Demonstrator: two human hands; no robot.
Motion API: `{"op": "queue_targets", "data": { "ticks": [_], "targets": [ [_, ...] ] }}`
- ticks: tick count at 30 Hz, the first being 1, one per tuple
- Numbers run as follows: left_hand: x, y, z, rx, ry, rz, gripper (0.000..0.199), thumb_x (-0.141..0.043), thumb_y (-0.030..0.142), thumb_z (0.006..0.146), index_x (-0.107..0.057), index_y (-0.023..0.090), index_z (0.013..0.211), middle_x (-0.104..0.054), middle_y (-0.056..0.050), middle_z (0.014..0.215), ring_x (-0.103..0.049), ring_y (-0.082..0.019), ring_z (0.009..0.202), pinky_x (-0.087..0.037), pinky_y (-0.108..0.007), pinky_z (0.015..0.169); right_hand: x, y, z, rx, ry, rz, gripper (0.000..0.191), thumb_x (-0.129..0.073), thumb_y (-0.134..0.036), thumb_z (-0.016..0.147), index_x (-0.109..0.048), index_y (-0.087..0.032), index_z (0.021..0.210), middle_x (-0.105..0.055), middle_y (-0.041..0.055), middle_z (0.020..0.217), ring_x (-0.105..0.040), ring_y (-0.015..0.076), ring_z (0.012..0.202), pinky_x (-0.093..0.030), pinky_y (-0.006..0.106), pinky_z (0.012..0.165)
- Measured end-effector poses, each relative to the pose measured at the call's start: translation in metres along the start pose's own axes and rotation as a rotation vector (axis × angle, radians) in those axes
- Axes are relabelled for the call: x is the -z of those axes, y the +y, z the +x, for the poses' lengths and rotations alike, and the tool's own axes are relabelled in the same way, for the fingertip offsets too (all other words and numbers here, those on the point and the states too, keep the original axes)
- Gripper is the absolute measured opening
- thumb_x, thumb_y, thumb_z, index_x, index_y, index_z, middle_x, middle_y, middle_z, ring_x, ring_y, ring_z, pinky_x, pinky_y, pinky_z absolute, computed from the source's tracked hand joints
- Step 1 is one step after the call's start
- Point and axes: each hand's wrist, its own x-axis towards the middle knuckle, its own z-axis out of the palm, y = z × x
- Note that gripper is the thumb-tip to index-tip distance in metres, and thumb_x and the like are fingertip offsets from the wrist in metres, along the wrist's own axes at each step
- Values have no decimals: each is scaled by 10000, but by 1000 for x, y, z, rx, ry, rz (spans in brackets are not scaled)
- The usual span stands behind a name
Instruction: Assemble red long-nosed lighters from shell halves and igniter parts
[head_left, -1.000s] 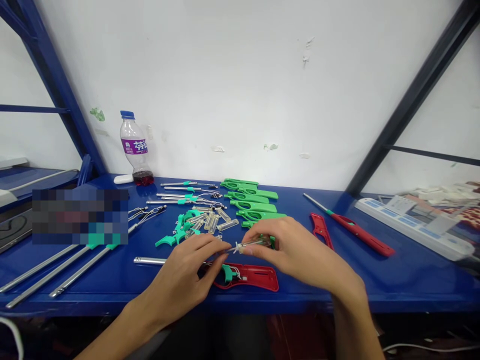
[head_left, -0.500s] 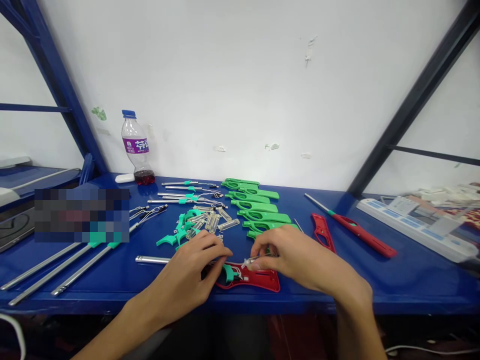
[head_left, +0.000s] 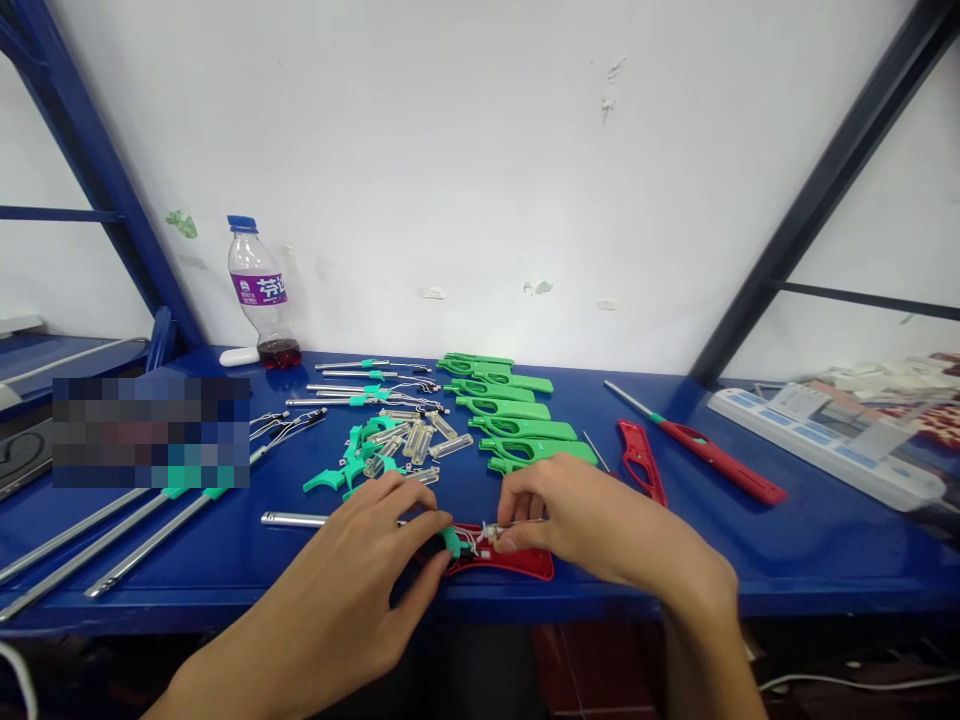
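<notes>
A red lighter half-shell [head_left: 525, 566] lies hollow side up near the table's front edge. A metal lighter tube [head_left: 292, 519] runs out to its left, partly under my left hand. My left hand [head_left: 397, 545] has thumb and forefinger closed on a green trigger [head_left: 454, 542] in the shell's left part. Thin white wires [head_left: 471, 540] lead rightward from the trigger. Between thumb and fingers, my right hand [head_left: 555, 510] pinches a small clear fuel tank [head_left: 493, 531] above the shell's handle. Most of the tank is hidden by those fingers.
Behind the hands lie several green half-shells [head_left: 525, 428], loose clear tanks [head_left: 420, 440] and green triggers [head_left: 352, 460]. Metal tubes [head_left: 157, 545] with wires spread left. Rightward are another red half-shell [head_left: 641, 460], a whole red lighter [head_left: 720, 462] and a power strip [head_left: 825, 450]. A bottle [head_left: 262, 295] stands back left.
My left thumb and forefinger have come down onto the green trigger. The right hand has shifted slightly, still pinching the tank over the shell. The camera view has moved a little.
</notes>
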Motion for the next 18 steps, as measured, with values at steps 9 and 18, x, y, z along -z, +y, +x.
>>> {"op": "queue_targets", "data": {
  "ticks": [9,18],
  "targets": [
    [-5,6,-8,39,-82,118,320,-716,196,967,-695,217,1286,-673,-128,1266,-667,-359,1164,-616,-547,941,1,-9,0,-46,-23,-4,108,-845,-281,885,-780,-242,808,-741,-53,733,-633,136,692,-368,267,603],
    [-1,12,-2,-20,-111,184,219,-682,160,988,-720,195,1201,-719,-105,1140,-706,-320,1004,-604,-523,867,-2,-12,3,-36,35,-69,83,-861,-210,859,-842,-253,791,-767,-30,744,-649,144,702,-378,274,630]
  ]
}}
